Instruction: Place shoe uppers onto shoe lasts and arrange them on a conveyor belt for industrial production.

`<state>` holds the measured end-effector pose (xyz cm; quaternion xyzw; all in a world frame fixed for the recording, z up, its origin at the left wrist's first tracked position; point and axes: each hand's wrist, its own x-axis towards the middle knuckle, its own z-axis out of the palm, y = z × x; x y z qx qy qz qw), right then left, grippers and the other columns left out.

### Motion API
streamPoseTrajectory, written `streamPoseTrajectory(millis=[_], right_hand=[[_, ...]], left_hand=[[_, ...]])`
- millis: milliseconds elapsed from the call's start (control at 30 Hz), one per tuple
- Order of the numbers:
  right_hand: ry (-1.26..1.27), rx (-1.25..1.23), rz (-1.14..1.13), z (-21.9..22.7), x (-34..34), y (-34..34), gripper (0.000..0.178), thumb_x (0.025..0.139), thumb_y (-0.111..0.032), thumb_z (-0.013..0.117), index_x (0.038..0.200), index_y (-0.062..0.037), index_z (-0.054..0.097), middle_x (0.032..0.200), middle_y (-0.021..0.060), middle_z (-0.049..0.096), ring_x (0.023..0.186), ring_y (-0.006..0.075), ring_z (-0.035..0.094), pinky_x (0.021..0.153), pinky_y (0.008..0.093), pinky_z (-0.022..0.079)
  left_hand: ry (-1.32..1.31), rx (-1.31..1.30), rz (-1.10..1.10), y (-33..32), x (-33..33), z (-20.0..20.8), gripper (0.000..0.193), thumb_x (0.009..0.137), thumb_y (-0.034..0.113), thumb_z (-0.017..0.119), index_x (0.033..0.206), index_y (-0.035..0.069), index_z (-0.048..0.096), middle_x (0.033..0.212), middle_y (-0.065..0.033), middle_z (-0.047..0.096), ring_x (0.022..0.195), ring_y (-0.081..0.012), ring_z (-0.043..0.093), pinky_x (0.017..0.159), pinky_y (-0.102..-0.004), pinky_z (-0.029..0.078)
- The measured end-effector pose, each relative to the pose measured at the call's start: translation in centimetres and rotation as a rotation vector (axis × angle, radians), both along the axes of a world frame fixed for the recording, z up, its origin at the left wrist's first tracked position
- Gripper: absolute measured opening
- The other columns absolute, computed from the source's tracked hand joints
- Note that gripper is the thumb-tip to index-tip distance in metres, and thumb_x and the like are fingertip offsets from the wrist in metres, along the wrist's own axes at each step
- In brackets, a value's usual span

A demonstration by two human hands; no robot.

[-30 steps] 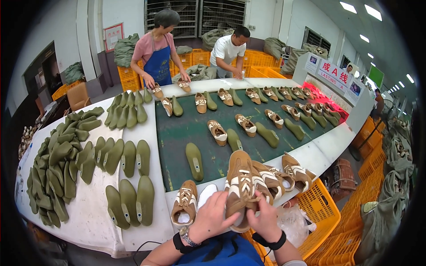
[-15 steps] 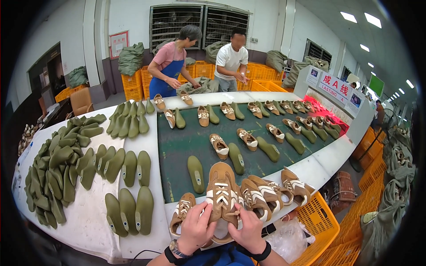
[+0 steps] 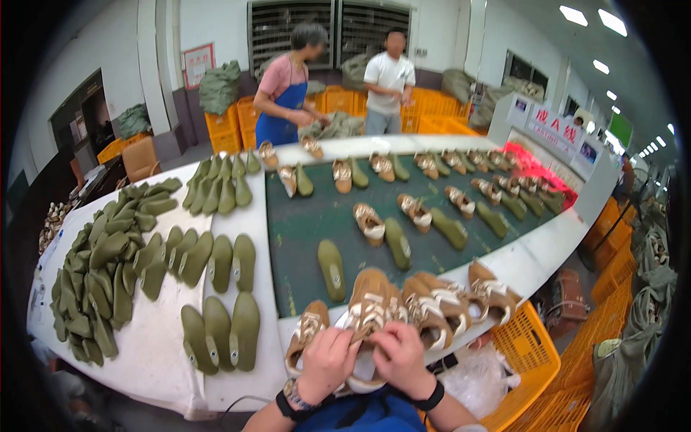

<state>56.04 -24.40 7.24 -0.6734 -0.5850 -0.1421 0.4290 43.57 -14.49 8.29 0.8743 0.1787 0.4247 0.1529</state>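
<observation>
A brown-and-white lace-up sneaker (image 3: pixel 368 291) stands before me at the near table edge, its toe pointing away. My left hand (image 3: pixel 330 360) is closed on the left side of its opening, thumb and fingers pinched together. On the other side my right hand (image 3: pixel 397 356) pinches the upper near the tongue and laces. Fingers cover the exact spots gripped. Another sneaker (image 3: pixel 311 327) leans at the left, close to my left hand. To the right, several like it (image 3: pixel 426 309) stand in a row along the edge.
A green conveyor belt (image 3: pixel 299 270) carries sneakers and olive shoe lasts (image 3: pixel 330 270). More lasts (image 3: pixel 108 245) lie heaped on the white table (image 3: pixel 165 324) at left. An orange crate (image 3: pixel 536 345) with clear plastic bags (image 3: pixel 471 385) stands lower right. Two people (image 3: pixel 284 93) stand across the table.
The view has shifted, so the scene sits further right and the far side higher. The held sneaker looks lower, its toe less raised toward me. Both hands still grip its opening.
</observation>
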Motion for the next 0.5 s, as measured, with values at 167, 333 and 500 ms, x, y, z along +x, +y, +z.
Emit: streamPoseTrajectory(millis=[167, 333, 500], right_hand=[[0.060, 0.037, 0.020, 1.1, -0.3, 0.5, 0.028, 0.063, 0.004, 0.062, 0.089, -0.0083, 0.064, 0.086, 0.0086, 0.051, 0.076, 0.0257, 0.050, 0.064, 0.0335, 0.045], [0.189, 0.052, 0.082, 0.7, -0.3, 0.6, 0.020, 0.064, 0.006, 0.060, 0.077, -0.0081, 0.063, 0.085, 0.0082, 0.049, 0.075, 0.0243, 0.048, 0.062, 0.0320, 0.043], [0.213, 0.014, 0.250, 0.7, 0.2, 0.8, 0.016, 0.064, 0.008, 0.057, 0.070, -0.0069, 0.059, 0.088, 0.0091, 0.048, 0.078, 0.0250, 0.047, 0.062, 0.0306, 0.041]], left_hand=[[-0.078, -0.001, -0.029, 0.1, 0.2, 0.2, 0.017, 0.074, 0.003, 0.066, 0.089, -0.001, 0.060, 0.082, -0.0133, 0.058, 0.072, -0.0302, 0.057, 0.064, -0.0367, 0.047], [-0.083, -0.052, -0.066, 0.0, 0.0, -0.4, 0.017, 0.074, 0.002, 0.065, 0.090, -0.003, 0.060, 0.084, -0.0136, 0.059, 0.072, -0.0306, 0.057, 0.065, -0.0373, 0.048], [-0.121, -0.118, -0.026, 1.8, 0.1, -0.6, 0.017, 0.077, 0.003, 0.063, 0.093, -0.001, 0.060, 0.085, -0.0137, 0.060, 0.076, -0.0301, 0.059, 0.068, -0.0361, 0.048]])
